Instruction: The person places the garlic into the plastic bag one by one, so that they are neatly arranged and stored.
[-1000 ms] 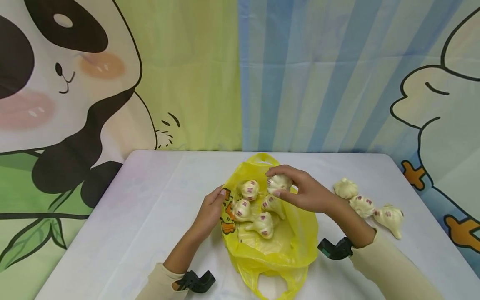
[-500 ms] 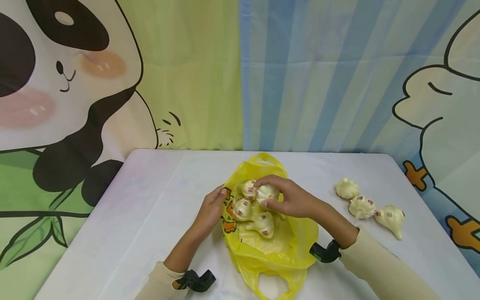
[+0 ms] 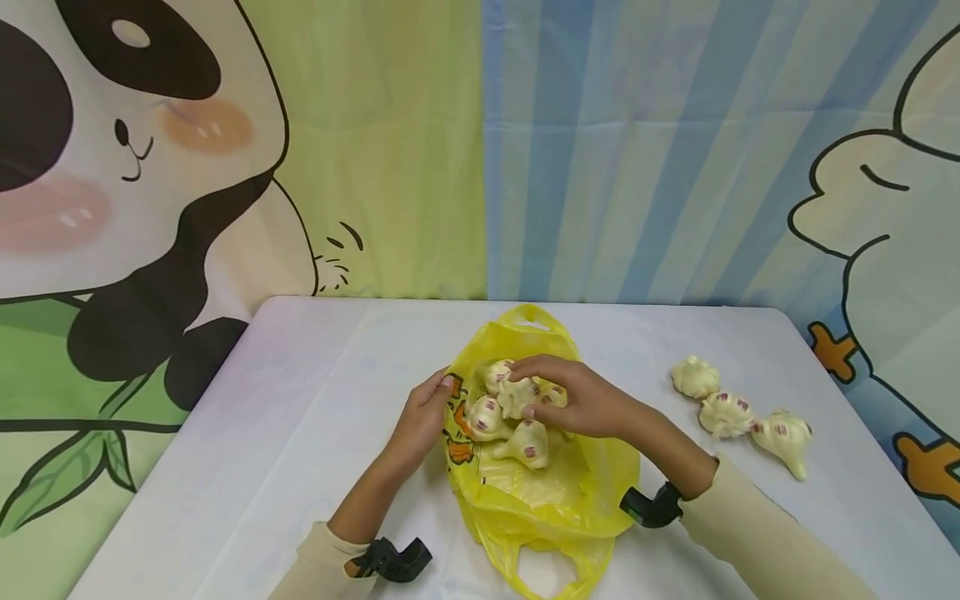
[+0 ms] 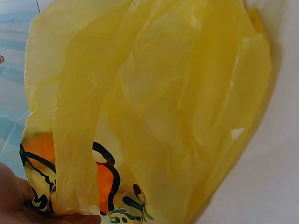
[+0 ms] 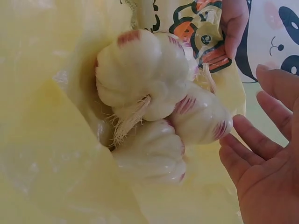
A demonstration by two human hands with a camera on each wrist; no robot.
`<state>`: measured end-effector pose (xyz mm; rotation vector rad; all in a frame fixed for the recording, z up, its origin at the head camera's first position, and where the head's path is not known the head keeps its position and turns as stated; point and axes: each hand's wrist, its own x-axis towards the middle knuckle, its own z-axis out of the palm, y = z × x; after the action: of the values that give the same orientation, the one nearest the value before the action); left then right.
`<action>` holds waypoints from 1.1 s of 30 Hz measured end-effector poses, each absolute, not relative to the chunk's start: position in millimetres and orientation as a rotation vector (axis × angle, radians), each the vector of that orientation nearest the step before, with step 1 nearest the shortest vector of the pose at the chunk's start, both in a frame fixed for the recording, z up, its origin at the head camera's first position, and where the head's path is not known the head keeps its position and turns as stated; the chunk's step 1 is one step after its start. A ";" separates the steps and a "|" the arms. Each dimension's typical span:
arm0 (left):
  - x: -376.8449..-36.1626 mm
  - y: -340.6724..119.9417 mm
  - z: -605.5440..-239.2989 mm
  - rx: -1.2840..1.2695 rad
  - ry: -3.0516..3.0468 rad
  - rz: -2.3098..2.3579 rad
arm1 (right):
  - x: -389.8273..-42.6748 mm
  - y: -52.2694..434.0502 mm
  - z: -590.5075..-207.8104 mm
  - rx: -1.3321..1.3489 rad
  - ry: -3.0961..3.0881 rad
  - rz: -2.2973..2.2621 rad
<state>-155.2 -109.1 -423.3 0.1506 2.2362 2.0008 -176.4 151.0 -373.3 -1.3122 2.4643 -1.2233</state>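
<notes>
A yellow plastic bag (image 3: pixel 592 475) lies spread with its mouth facing up, several garlic bulbs inside. My left hand (image 3: pixel 423 421) pinches the bag's left rim; in the left wrist view only part of that hand (image 4: pixel 14 198) shows beside the yellow film. Over the bag, my right hand (image 3: pixel 577 396) has its fingers apart around the uppermost garlic bulb (image 3: pixel 517 398). The right wrist view shows this bulb (image 5: pixel 145 74) lying on other bulbs, roots showing, with the right hand (image 5: pixel 268 154) spread and nothing gripped. One fingertip is close to a lower bulb (image 5: pixel 203 114); contact is unclear.
Three more garlic bulbs lie on the white table (image 3: pixel 300 467) to the right, including one at the back (image 3: pixel 695 377) and one with a long stem (image 3: pixel 782 440). Behind the table hangs a printed curtain (image 3: pixel 375 150). Bag handles (image 3: pixel 547 575) reach toward the near edge.
My right hand has moved left and slightly down into the bag with a garlic bulb and let it go on the others. The left hand keeps its hold on the rim.
</notes>
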 end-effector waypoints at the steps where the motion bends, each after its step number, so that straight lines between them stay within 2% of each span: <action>1: -155.3 -108.9 -423.3 0.151 2.237 2.001 | -176.0 151.5 -373.3 -1.316 2.469 -1.225; 33: -154.1 -109.4 -422.0 0.157 2.250 2.032 | -171.4 151.3 -393.2 -1.161 2.437 -1.200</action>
<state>-154.1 -109.4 -422.0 0.1566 2.2496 2.0319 -171.4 151.3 -393.2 -1.1612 2.4370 -1.1996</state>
